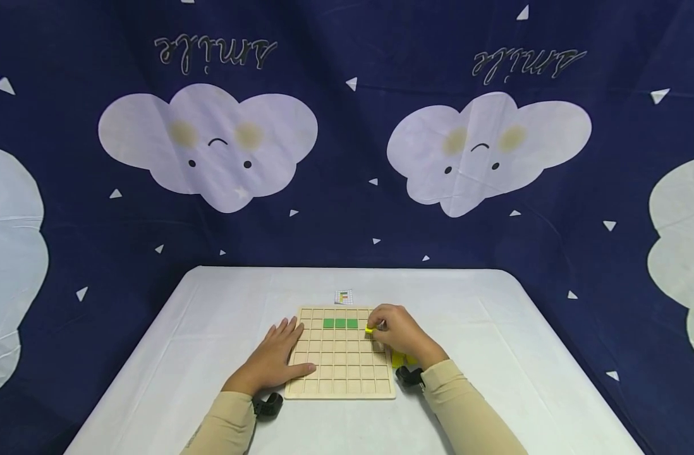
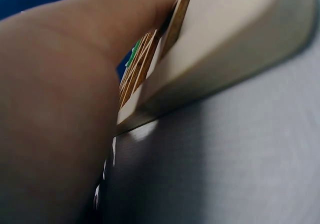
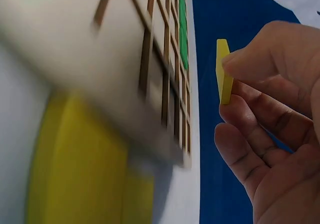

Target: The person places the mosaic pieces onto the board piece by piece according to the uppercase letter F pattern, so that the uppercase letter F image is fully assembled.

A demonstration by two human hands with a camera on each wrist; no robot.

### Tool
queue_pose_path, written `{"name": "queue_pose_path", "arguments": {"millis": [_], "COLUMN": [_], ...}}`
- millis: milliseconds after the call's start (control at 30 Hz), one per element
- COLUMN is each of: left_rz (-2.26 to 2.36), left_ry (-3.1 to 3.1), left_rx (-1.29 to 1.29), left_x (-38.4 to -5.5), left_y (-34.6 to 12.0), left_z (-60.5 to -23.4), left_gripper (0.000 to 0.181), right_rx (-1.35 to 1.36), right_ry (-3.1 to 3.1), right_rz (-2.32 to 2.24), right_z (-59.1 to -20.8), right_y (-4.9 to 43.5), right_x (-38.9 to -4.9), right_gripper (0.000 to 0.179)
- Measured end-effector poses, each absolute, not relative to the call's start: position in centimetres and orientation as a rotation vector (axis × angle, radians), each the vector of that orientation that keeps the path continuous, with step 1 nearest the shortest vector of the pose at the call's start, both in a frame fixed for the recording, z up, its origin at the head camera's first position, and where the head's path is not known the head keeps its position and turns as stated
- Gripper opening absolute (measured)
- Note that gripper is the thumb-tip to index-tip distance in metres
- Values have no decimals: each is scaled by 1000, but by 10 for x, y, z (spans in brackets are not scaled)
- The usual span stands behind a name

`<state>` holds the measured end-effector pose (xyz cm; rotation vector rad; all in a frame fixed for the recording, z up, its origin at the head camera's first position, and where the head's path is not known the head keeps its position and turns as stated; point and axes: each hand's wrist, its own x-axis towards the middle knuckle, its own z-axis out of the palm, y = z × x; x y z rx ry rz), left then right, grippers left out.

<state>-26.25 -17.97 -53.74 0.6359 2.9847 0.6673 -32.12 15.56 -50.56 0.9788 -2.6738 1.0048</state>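
Observation:
A wooden grid board (image 1: 335, 373) lies on the white table. Three green square tiles (image 1: 340, 323) sit side by side in one row near its far edge. Between thumb and fingertips my right hand (image 1: 404, 332) pinches a yellow square tile (image 3: 223, 72), held above the board's right side; the right wrist view shows it apart from the board. With fingers spread, my left hand (image 1: 273, 357) rests on the board's left edge, its thumb lying over the grid. In the left wrist view that hand hides much of the board.
More yellow tiles (image 1: 399, 359) lie on the table against the board's right side, partly under my right wrist. A small printed card (image 1: 344, 297) with a coloured grid pattern lies beyond the far edge. A dark blue cloth with clouds (image 1: 347, 240) hangs behind the table.

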Motion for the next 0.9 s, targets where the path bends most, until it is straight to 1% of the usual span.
{"name": "queue_pose_path", "arguments": {"millis": [367, 533, 733, 900], "left_rz": [668, 654, 647, 658], "left_ry": [2985, 2987, 3003, 2991], "left_rx": [618, 624, 660, 670], "left_x": [-265, -263, -263, -264], "left_y": [-178, -179, -183, -183], "left_z": [-540, -539, -540, -540], "left_gripper": [109, 108, 107, 108], "right_rx": [1152, 1185, 1254, 1258], "right_ry": [-2701, -2721, -2707, -2699], "right_rz": [868, 865, 862, 834], "right_z": [-505, -508, -510, -509], "right_y": [112, 96, 75, 66], "right_x": [-328, -329, -330, -329], "right_gripper": [12, 13, 10, 11]}}
